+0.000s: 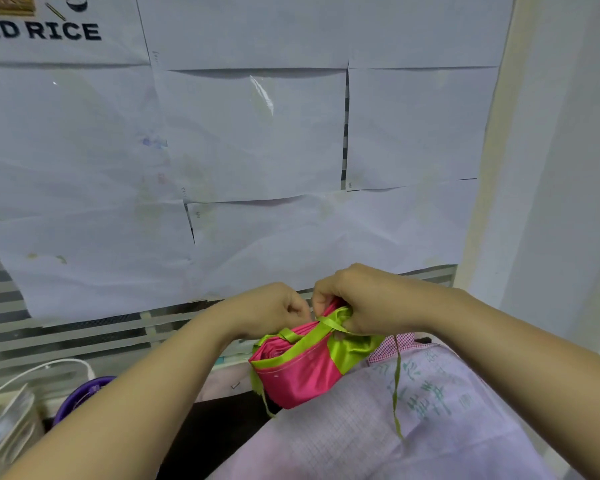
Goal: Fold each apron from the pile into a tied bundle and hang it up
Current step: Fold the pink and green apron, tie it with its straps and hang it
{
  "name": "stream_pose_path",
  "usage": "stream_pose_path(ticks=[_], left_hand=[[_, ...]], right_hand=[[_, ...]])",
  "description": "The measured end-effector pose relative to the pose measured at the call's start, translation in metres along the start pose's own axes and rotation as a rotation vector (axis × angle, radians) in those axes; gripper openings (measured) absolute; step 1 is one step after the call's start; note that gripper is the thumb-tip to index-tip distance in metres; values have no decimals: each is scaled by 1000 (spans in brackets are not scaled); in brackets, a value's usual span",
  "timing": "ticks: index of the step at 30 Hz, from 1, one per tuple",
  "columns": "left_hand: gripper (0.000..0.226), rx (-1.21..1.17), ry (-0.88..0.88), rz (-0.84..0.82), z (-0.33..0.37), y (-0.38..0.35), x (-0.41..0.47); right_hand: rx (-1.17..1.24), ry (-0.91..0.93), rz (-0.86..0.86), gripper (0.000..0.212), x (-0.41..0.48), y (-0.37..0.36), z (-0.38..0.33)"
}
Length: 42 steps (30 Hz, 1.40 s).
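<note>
I hold the apron (pixel 297 370) bundle just below both hands; left hand (pixel 274 311) and right hand (pixel 361 299) pinch the strap (pixel 329 323) on top.

Papered wall, striped glass and clutter at the lower left

White paper sheets (pixel 250 133) overlap across the wall; the top-left sheet (pixel 49 29) carries a bowl drawing and the letters "ED RICE". Below the sheets runs a frosted glass panel (pixel 84 334) with horizontal stripes. Right of the sheets stands a plain white wall post (pixel 551 168). Under the glass panel, a white cable (pixel 32 372) loops over a purple tub (pixel 84 393), beside a clear plastic bag (pixel 4 427).
</note>
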<state>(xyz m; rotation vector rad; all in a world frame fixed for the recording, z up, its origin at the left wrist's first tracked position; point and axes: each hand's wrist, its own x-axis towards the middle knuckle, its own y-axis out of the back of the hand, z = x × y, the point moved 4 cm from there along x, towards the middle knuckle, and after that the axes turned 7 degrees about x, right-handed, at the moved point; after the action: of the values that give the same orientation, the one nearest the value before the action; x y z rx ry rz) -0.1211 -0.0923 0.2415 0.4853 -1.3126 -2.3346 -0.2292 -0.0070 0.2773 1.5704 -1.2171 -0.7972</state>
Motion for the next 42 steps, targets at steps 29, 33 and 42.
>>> stream_pose_path(ticks=[29, 33, 42], left_hand=[[12, -357, 300, 88, -37, -43, -2], [6, -489, 368, 230, -37, -46, 5], [20, -1451, 384, 332, -32, -32, 0]], right_hand=[[326, -396, 174, 36, 0, 2, 72], [358, -215, 320, 19, 11, -1, 27], [911, -76, 581, 14, 4, -52, 19]])
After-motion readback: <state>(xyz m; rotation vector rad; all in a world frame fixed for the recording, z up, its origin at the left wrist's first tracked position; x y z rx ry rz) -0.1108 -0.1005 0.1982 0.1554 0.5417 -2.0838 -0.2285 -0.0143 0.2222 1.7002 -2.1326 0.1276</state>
